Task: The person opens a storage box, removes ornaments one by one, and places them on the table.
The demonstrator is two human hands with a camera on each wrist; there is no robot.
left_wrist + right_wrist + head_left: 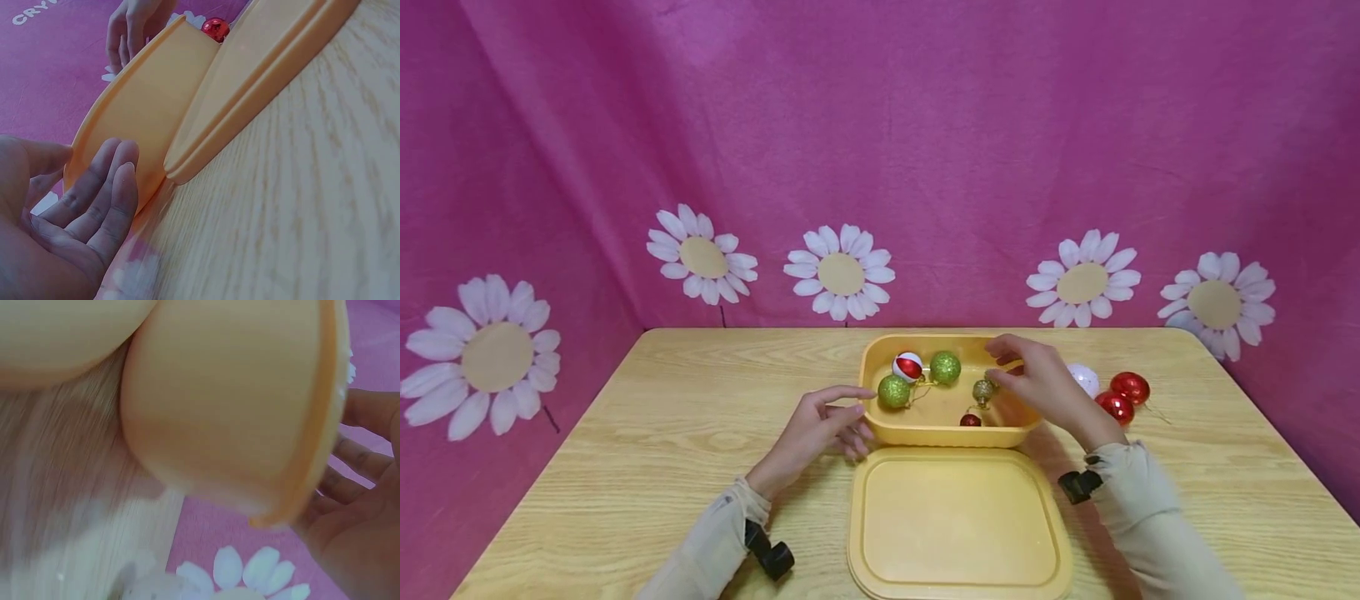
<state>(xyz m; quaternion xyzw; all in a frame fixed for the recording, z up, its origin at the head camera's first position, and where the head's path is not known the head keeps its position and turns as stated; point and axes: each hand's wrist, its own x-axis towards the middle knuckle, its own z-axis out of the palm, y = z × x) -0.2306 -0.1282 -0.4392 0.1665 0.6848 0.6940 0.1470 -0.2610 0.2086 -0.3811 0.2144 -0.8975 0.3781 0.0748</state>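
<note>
Closest to us lies a flat yellow plastic lid (958,525). Our left hand (814,427), fingers loosely spread, meets the rim of a rectangular yellow plastic tub (940,436). Inside sit a glittery green ball (893,392), a red-and-white striped ball (907,367), a second green ball (945,367), a partly hidden red ball (971,421) and a glittery gold ball (982,390). Our right hand (1047,379), thumb and fingers apart, hangs beside it. Outside, rightward, lie one white ball (1084,380) and two shiny red balls (1131,387).

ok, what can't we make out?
Head view: lower part of the small shiny red ball, hidden by the front of the yellow plastic box.
Head view: part of the round white ball, behind the right hand.
Head view: whether that hand touches the small glittery gold ball; too small.
Left wrist view: box contents, behind its wall.
</note>
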